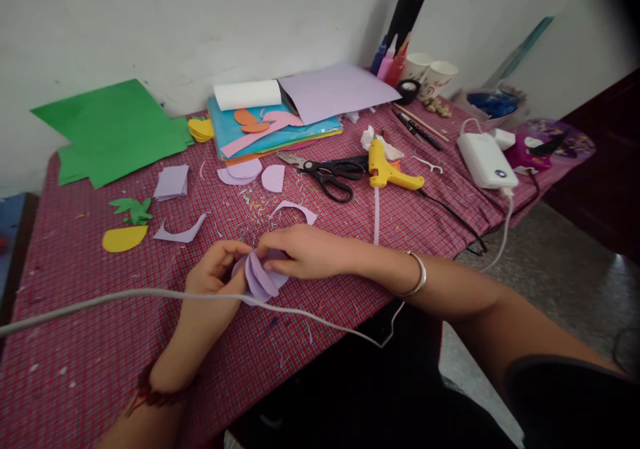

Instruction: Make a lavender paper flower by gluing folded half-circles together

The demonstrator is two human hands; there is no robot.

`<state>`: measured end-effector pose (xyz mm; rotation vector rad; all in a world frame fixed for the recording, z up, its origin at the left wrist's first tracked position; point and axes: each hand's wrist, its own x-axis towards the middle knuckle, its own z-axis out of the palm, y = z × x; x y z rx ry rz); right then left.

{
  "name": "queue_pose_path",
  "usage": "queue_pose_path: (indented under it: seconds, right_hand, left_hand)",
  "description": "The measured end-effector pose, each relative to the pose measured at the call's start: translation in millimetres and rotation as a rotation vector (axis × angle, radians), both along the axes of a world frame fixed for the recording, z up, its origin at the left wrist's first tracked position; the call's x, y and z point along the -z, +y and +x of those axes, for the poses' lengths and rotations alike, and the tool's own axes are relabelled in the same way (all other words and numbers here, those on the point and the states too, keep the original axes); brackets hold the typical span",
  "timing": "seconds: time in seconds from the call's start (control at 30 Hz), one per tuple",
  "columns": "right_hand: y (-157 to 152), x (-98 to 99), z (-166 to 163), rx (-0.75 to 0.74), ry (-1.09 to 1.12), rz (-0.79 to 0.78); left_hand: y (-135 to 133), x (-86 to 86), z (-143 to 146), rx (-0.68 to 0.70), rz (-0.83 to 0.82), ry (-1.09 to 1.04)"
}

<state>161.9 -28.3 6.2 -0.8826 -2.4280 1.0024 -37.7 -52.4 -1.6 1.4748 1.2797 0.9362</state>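
Note:
Near the front edge of the table, both hands are closed on folded lilac paper circles point(261, 281), several layers of which fan out between them. My left hand point(215, 275) pinches the left side of the layers. My right hand point(300, 252) grips them from the upper right, its fingertips partly hidden by the paper. Just beyond the hands lies a curved lilac offcut point(295, 210); a second offcut point(183, 230) is to the left. Folded lilac half-circles point(240, 172) and a small stack of lilac paper squares point(171, 182) rest farther back.
Black-handled scissors point(327, 172) and a yellow glue gun point(393, 169) lie behind my right hand. Green sheets point(120, 132) are at the back left. A white power bank point(487, 159) sits at the right. A white cable point(150, 293) crosses in front of my left wrist.

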Motion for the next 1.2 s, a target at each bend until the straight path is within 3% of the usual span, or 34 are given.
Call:
queue_pose_path:
  seconds: [0.27,0.67,0.87,1.0,1.2]
  right_hand:
    - [1.0,3.2,-0.9,-0.003,-0.004,0.031]
    - [2.1,7.2,-2.1,0.033,0.003,0.064]
    - [4.4,10.3,-2.5,0.081,0.299,-0.044]
    - [0.6,6.5,-1.7,0.022,0.522,-0.149]
    - [-2.7,3.5,-2.0,-0.010,0.485,-0.089]
  left_hand:
    - [-0.2,3.8,-2.4,0.064,0.075,0.014]
    - [3.2,7.7,-1.5,0.021,0.082,0.016]
    - [-2.3,1.2,0.7,-0.048,0.137,-0.024]
    - [-11.3,-6.3,1.7,-0.144,0.191,-0.060]
    - [-15.1,-9.0,0.9,-0.217,0.161,-0.058]
